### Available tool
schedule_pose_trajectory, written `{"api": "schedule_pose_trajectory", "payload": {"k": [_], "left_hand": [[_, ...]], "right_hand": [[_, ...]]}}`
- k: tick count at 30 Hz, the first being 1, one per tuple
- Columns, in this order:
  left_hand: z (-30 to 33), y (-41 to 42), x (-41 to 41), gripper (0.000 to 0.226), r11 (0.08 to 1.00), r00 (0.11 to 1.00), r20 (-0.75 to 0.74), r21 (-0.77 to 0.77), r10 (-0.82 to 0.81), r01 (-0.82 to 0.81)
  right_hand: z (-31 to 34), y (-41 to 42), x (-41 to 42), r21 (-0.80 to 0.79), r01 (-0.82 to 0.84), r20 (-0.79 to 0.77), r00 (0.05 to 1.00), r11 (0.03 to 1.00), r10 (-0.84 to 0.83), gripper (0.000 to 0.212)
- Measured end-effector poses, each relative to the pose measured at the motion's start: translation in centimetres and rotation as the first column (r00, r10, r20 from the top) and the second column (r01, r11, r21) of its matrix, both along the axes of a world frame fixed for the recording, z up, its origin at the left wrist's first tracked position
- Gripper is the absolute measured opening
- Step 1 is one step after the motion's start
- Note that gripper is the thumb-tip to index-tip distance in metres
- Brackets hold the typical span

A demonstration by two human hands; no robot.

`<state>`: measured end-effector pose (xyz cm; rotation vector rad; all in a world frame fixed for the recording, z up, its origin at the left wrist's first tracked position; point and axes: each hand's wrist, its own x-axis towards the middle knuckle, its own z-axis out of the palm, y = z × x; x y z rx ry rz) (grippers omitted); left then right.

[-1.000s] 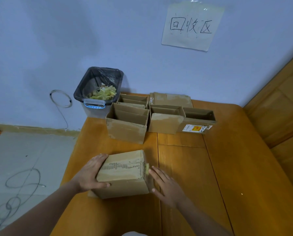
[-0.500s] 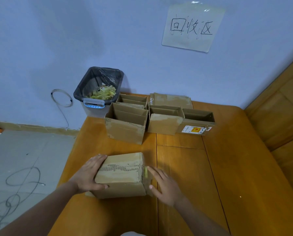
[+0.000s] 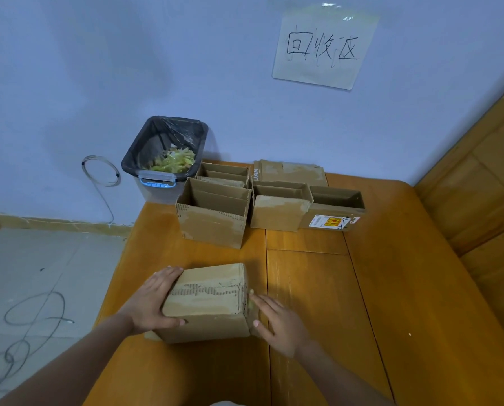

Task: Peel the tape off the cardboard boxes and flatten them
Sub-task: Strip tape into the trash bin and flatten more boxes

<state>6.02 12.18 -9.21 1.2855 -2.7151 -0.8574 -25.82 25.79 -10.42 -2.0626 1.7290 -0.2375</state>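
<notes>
On the wooden table point(image 3: 318, 288), the closed cardboard box point(image 3: 207, 306) sits near its front edge so the left hand point(image 3: 149, 303) can clamp its left end steady while the right hand's point(image 3: 277, 320) straight fingers work at the tape point(image 3: 249, 300) on its right end.

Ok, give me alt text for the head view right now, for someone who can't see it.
On a wooden table, the left hand grips the left end of a closed brown cardboard box while the right hand touches its right end. Behind stand open cardboard boxes and a black-lined bin.
</notes>
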Motion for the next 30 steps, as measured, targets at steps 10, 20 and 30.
{"api": "schedule_pose_trajectory", "payload": {"k": [10, 20, 30], "left_hand": [[0.0, -0.5, -0.5, 0.126, 1.000, 1.000, 0.012, -0.011, 0.015, -0.015], [1.4, -3.0, -2.9, 0.115, 0.989, 1.000, 0.013, -0.146, -0.011, 0.013], [3.1, -7.6, -4.7, 0.114, 0.964, 0.988, 0.105, -0.229, -0.111, 0.133]], "right_hand": [[-0.3, 0.8, -1.2, 0.014, 0.046, -0.070, 0.997, 0.999, -0.045, 0.059], [2.4, -2.0, -4.2, -0.129, 0.161, -0.123, 0.976, 0.978, -0.177, 0.055], [6.3, -7.7, -2.8, -0.317, 0.050, -0.162, 0.981, 0.947, -0.106, 0.049]]}}
